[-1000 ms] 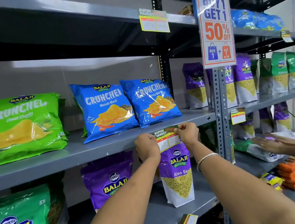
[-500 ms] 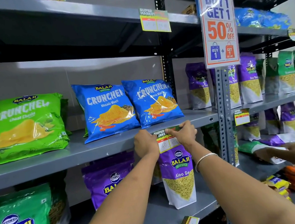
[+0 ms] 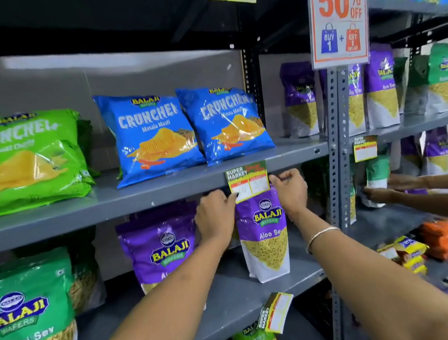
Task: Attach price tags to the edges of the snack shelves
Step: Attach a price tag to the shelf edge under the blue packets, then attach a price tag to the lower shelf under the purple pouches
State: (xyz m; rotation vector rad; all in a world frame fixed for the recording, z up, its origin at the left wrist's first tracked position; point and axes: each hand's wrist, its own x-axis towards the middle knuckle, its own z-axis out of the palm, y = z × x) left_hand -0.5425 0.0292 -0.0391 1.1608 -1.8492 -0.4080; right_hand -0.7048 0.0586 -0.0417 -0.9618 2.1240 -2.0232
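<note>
Head view, left hand (image 3: 215,217) and right hand (image 3: 289,191) pinching "SUPER MARKET" price tag (image 3: 248,181) on shelf edge (image 3: 107,208), blue Balaji "CRUNCHEX Masala Masti" bags (image 3: 151,135) at 11 o'clock, purple "Aloo Sev" pouch (image 3: 264,236) at 6 o'clock.

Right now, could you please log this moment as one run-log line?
step: fixing price tag to shelf edge | left hand: at tag's lower-left corner | right hand: at tag's right side | below: Aloo Sev pouch
</note>
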